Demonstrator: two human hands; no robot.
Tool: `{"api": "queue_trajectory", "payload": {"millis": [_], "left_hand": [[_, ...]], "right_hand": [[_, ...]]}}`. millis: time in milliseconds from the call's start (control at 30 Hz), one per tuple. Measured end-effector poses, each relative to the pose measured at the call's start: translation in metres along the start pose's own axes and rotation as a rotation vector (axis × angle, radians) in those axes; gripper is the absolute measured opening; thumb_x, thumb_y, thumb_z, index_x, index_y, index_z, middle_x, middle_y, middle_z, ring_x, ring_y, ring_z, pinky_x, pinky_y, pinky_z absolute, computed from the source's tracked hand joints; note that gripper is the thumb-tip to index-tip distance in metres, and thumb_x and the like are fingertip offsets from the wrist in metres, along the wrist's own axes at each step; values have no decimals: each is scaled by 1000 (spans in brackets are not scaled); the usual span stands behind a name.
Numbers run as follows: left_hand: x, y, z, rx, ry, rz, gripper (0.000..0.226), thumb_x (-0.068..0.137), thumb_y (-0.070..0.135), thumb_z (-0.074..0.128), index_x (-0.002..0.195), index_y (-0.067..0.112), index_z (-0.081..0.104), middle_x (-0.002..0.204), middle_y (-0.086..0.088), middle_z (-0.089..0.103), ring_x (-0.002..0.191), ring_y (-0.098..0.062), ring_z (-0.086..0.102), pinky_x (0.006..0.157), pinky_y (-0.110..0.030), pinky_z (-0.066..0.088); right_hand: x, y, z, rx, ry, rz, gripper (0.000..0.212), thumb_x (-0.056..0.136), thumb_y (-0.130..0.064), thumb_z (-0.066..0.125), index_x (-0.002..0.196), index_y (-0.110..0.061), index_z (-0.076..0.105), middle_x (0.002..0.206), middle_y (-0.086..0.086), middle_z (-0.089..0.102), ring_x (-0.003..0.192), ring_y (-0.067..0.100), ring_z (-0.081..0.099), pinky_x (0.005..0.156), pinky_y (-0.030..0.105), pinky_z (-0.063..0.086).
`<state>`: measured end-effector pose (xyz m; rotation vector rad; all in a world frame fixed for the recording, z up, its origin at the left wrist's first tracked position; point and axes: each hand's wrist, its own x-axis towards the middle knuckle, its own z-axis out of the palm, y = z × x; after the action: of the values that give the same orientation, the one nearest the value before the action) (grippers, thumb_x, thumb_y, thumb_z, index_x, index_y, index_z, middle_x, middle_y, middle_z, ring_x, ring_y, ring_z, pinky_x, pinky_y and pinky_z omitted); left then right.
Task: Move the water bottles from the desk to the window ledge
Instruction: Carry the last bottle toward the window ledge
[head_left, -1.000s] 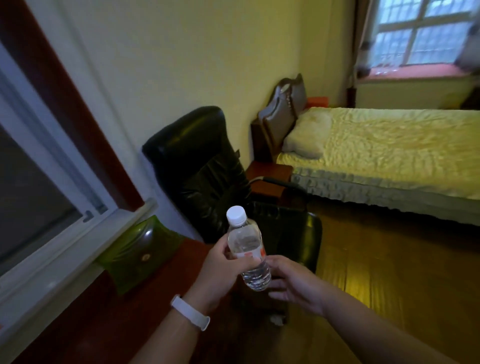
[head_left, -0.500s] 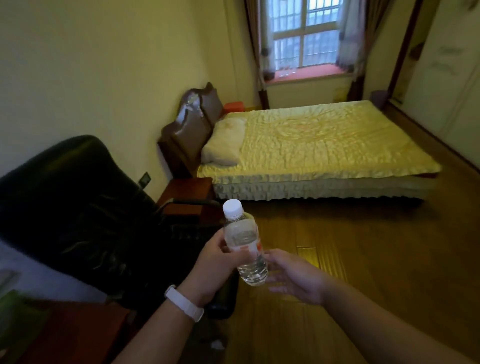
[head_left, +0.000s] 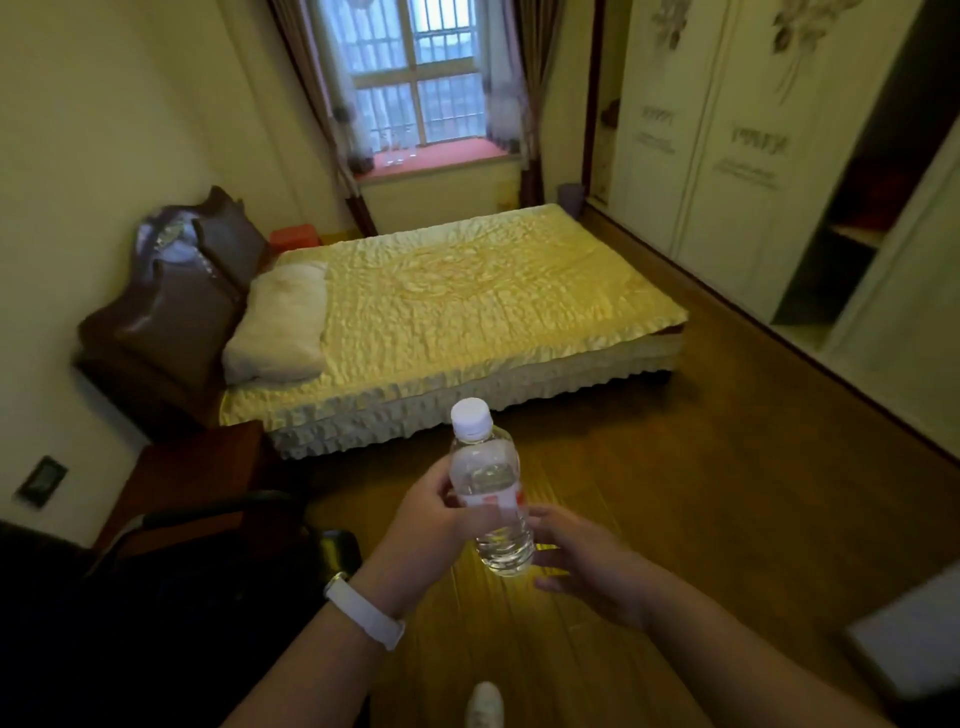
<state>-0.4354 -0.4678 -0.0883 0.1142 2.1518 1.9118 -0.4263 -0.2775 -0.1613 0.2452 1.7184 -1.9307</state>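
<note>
A clear water bottle (head_left: 488, 483) with a white cap and a red-and-white label is held upright in front of me over the wooden floor. My left hand (head_left: 421, 525), with a white band on its wrist, is closed around its middle. My right hand (head_left: 587, 556) sits just right of the bottle's base, fingers spread, touching or nearly touching it. Far across the room, beyond the bed, lies the red window ledge (head_left: 457, 153). A few clear bottles (head_left: 397, 150) stand on its left part.
A bed with a yellow cover (head_left: 467, 301) fills the middle, between me and the ledge. A dark chair (head_left: 171, 582) and a red-brown nightstand (head_left: 202, 467) are at the left. White wardrobes (head_left: 727, 130) line the right wall. Wooden floor (head_left: 727, 493) runs along the bed's right side.
My view has swung right, away from the desk and chair toward the bed, window and wardrobes. The bottle stays in my left hand, and my right hand has come closer to its base.
</note>
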Motion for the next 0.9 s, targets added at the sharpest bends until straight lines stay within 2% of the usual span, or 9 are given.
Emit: {"api": "queue_trajectory", "payload": {"millis": [67, 167, 300, 367, 433, 533, 800, 900], "left_hand": [[33, 2, -3, -13, -46, 12, 47, 67, 16, 86, 108, 31, 69, 104, 1, 76, 98, -18, 71, 83, -33, 58], [91, 10, -14, -69, -126, 17, 51, 64, 15, 85, 112, 24, 67, 104, -2, 76, 98, -20, 71, 80, -30, 59], [160, 23, -28, -79, -245, 16, 50, 66, 14, 86, 112, 24, 68, 104, -1, 76, 98, -20, 71, 78, -29, 58], [194, 29, -32, -85, -277, 21, 52, 63, 16, 88, 111, 23, 69, 105, -2, 76, 100, -23, 71, 82, -36, 59], [223, 32, -32, -78, -306, 24, 53, 60, 20, 89, 110, 23, 70, 105, -5, 76, 101, -26, 71, 89, -47, 58], [259, 39, -29, -82, -375, 24, 54, 60, 22, 89, 110, 22, 70, 106, -8, 75, 101, -29, 71, 91, -55, 55], [331, 57, -2, -60, -477, 49, 53, 57, 19, 88, 106, 20, 71, 103, -8, 76, 99, -29, 72, 89, -47, 57], [355, 61, 14, -34, -495, 50, 54, 56, 19, 89, 107, 21, 71, 102, -6, 77, 98, -26, 72, 86, -43, 58]], "right_hand": [[17, -14, -9, 15, 41, -4, 29, 96, -38, 56, 122, -27, 63, 122, 1, 69, 107, 17, 62, 85, 35, 46], [48, -40, -21, 45, 106, -32, 31, 96, -37, 57, 124, -26, 62, 120, 2, 71, 105, 16, 63, 87, 36, 46], [85, -78, -29, 92, 198, -57, 47, 80, -43, 65, 124, -26, 62, 119, 1, 72, 114, 22, 64, 96, 41, 46], [102, -94, -32, 130, 249, -85, 48, 80, -40, 70, 124, -23, 61, 116, 1, 73, 110, 21, 64, 92, 38, 46], [114, -108, -37, 151, 298, -100, 49, 82, -40, 67, 126, -22, 59, 115, 0, 73, 108, 18, 65, 92, 37, 45], [126, -123, -45, 136, 340, -125, 52, 81, -47, 68, 127, -25, 57, 119, -3, 72, 114, 17, 65, 95, 38, 45], [152, -153, -85, 177, 430, -153, 53, 79, -44, 65, 127, -24, 58, 117, -2, 73, 115, 19, 65, 98, 41, 44], [163, -159, -110, 198, 430, -154, 42, 88, -38, 62, 127, -23, 58, 118, -1, 73, 115, 21, 65, 104, 45, 44]]}}
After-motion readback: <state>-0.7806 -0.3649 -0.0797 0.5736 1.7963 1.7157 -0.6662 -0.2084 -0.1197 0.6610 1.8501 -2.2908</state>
